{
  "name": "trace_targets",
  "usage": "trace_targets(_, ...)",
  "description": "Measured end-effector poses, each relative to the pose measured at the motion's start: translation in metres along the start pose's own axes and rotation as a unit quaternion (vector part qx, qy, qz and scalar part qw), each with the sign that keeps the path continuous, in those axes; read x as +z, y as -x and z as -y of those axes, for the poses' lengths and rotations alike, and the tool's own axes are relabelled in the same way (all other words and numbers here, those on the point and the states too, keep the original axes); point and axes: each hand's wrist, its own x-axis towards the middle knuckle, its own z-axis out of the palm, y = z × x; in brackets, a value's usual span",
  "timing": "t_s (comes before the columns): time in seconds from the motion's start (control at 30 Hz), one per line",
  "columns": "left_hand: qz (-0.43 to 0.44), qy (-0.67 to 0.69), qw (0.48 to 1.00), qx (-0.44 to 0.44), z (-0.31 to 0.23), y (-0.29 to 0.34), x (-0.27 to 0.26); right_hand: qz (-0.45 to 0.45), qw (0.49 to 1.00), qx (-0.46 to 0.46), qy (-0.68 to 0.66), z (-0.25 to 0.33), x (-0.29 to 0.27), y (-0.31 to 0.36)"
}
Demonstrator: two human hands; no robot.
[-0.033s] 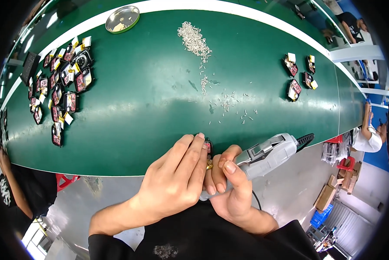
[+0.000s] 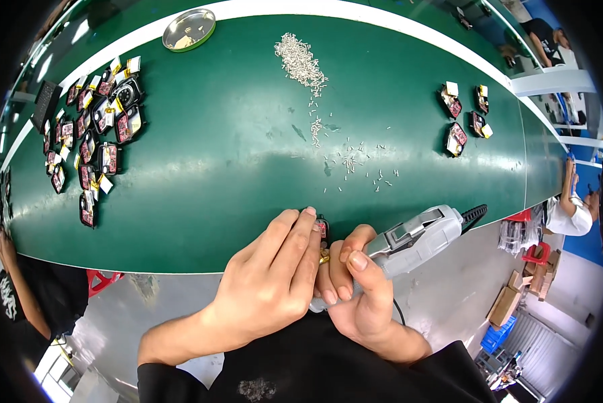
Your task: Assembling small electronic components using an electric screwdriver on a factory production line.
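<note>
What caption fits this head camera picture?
Left hand steadies a small device while right hand grips a grey electric screwdriver at the green table.

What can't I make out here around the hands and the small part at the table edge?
Head view only:
- Small part: mostly covered by the left hand; its shape is unclear.
- Grey power tool: its tip is hidden behind the right hand.
- Small metal pieces: too small to identify.
- Dark modules at left: detail blurred.
</note>
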Motion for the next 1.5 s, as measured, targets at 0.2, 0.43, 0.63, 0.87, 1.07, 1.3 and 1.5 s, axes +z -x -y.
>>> trace_targets(0.2,0.051,-0.020,0.999,0.001,0.001,0.007,-0.003,0.220,0.965,-0.134,0.044,0.058,-0.006,-0.015)
trace_targets(0.43,0.075,-0.031,0.997,-0.009,-0.009,0.007,-0.005,0.275,0.931,-0.212,0.115,0.087,0.006,-0.047)
trace_targets(0.63,0.067,-0.041,0.997,-0.006,-0.008,0.010,-0.002,0.294,0.923,-0.196,0.151,0.079,0.002,-0.061)
trace_targets(0.87,0.048,-0.094,0.994,0.027,-0.003,0.008,0.002,0.290,0.924,-0.185,0.169,0.075,-0.002,-0.065)
trace_targets(1.07,0.041,-0.092,0.995,0.028,-0.004,0.009,0.004,0.294,0.916,-0.177,0.209,0.077,-0.002,-0.066)
trace_targets(1.3,0.018,-0.063,0.998,0.015,-0.007,0.008,0.004,0.303,0.873,-0.158,0.348,0.084,0.019,-0.062)
trace_targets(1.5,0.038,-0.084,0.995,0.042,-0.004,0.009,-0.002,0.325,0.866,-0.195,0.326,0.073,0.018,-0.071)
